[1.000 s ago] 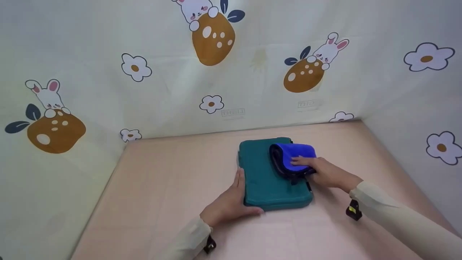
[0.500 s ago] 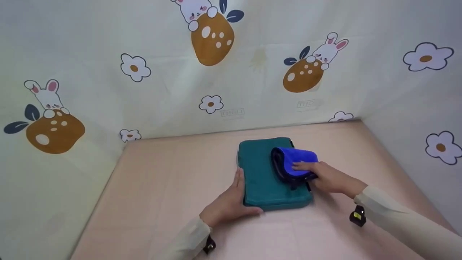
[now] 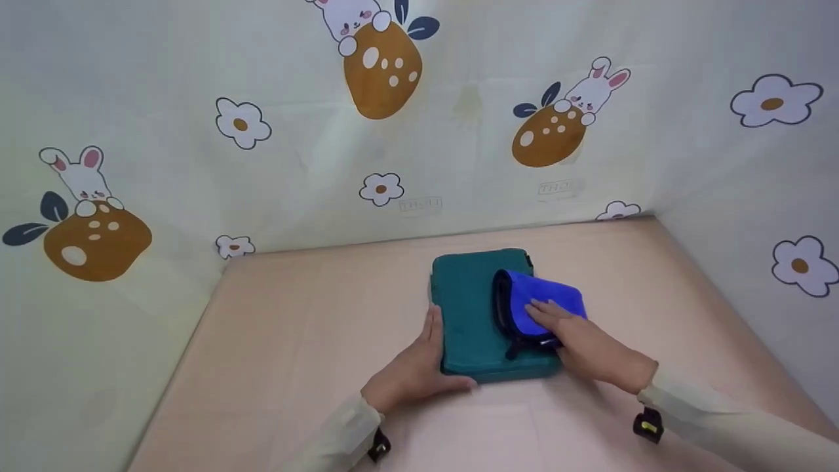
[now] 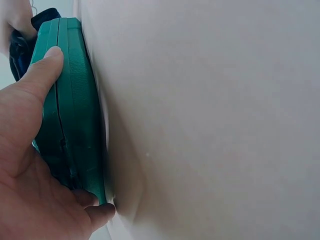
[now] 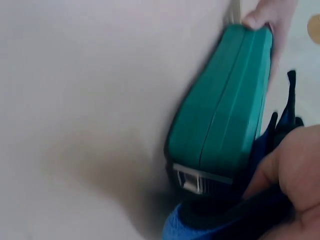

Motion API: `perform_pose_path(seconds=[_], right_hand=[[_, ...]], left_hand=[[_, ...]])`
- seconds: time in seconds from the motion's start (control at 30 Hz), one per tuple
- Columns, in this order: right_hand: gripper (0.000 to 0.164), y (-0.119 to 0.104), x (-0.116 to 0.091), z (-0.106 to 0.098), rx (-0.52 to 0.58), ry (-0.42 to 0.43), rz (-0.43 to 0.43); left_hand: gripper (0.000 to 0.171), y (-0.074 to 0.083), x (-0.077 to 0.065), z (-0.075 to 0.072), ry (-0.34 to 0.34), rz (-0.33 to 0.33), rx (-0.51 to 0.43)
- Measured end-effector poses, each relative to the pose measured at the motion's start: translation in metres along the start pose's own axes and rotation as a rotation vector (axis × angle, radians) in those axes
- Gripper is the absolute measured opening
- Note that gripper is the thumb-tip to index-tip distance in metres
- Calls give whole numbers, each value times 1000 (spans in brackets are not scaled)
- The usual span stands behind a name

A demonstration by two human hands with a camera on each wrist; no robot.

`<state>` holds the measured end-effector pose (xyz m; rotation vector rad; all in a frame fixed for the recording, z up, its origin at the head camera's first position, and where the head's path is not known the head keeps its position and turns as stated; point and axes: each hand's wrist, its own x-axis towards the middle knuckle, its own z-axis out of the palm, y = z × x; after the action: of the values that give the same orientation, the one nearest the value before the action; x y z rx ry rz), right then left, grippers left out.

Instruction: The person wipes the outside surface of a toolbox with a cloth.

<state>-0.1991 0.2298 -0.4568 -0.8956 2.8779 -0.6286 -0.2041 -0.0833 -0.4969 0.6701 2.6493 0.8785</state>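
A green plastic case with a textured side and a seam lies closed on the table. My left hand holds its near left corner, fingers along the left side and thumb across the near side; the left wrist view shows the thumb on the seam. In my right hand is a folded blue cloth with black edging, lying over the right part of the lid. The right fingers spread across the cloth's top. A metal latch shows on the case's side in the right wrist view, just by the cloth.
The table has a pale pinkish cover. Behind it and on both sides hang light curtains printed with rabbits, brown fruit and flowers. A small black device hangs at the right sleeve, another at the left.
My right hand has moved the blue cloth toward me and slightly right over the lid, and the cloth has turned a little. The left hand and the case have stayed in place.
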Motion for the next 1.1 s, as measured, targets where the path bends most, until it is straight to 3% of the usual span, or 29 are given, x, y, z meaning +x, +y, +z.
perform_pose_path(seconds=[0.3, 0.63, 0.97, 1.1], right_hand=[[62, -21, -4, 11, -34, -7, 39], [67, -30, -7, 23, -52, -10, -31], [79, -40, -8, 32, 29, 8, -103], [73, -45, -7, 35, 67, -20, -102]], left_hand=[[138, 0, 0, 0, 1, 5, -5], [138, 0, 1, 1, -1, -13, -6], [139, -1, 1, 1, 12, 13, 6], [139, -1, 1, 1, 13, 7, 8]])
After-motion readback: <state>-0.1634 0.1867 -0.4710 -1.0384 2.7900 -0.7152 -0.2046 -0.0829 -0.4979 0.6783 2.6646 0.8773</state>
